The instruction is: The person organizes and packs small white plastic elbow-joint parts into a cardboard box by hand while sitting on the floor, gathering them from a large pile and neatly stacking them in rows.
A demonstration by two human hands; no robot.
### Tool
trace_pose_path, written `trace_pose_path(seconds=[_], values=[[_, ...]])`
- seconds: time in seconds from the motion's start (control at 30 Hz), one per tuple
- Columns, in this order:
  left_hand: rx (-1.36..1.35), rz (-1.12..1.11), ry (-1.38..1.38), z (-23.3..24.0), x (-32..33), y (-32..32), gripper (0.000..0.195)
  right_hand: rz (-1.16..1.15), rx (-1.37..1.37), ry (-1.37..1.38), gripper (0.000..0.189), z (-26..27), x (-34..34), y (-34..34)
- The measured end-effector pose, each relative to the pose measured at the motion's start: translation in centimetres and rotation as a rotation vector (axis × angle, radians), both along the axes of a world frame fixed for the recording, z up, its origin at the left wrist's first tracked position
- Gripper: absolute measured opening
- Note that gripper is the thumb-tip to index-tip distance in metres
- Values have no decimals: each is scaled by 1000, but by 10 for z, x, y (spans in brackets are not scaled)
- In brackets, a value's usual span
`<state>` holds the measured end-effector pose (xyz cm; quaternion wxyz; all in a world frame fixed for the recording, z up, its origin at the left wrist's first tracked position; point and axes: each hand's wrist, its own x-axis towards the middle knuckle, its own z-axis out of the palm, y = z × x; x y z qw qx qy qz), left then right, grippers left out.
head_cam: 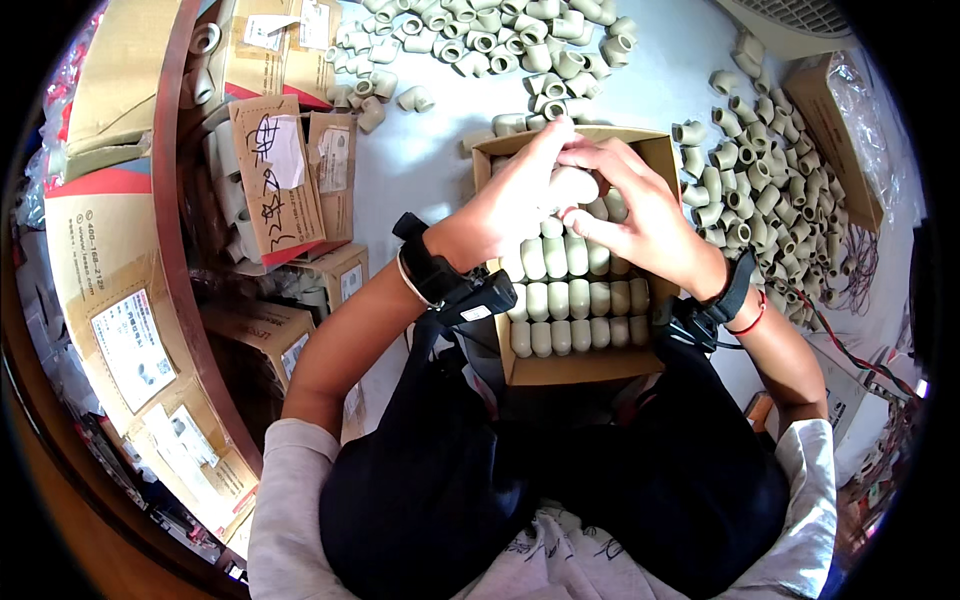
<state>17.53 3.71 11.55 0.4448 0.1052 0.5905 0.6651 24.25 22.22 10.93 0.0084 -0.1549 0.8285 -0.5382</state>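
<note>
An open cardboard box sits in front of me, between my knees. Neat rows of beige plastic pipe elbows fill its near part, their rounded backs facing up. Over the far half of the box, my left hand and my right hand meet around a pale pipe fitting. The fingers of both hands are curled about it. Glare washes out part of my left hand and the fitting. My hands hide much of the box's far rows.
Loose pipe elbows lie across the white surface, in a heap at the back and another on the right. Cardboard cartons stand on the left behind a reddish rack post. An open carton with clear plastic and a twisted cable are at right.
</note>
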Motion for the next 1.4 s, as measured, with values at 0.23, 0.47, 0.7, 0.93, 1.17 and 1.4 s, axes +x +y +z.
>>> trace_pose_path(seconds=[0.23,0.47,0.7,0.93,1.17,1.4], values=[[25,-57,-139,-12,7,12,49,-2,126,61,37,6,2,14],[-246,-246,484,-12,23,-3,30,-231,325,-104,36,4,18,41],[-428,-485,957,-27,86,-18,45,63,555,-58,38,-18,58,51],[-615,-554,1100,-42,120,-24,74,190,833,70,47,-30,85,50],[-670,-517,1200,-49,123,-21,78,180,843,64,50,-26,96,55],[-669,-524,1181,-52,124,-20,78,194,879,82,47,-25,105,57]])
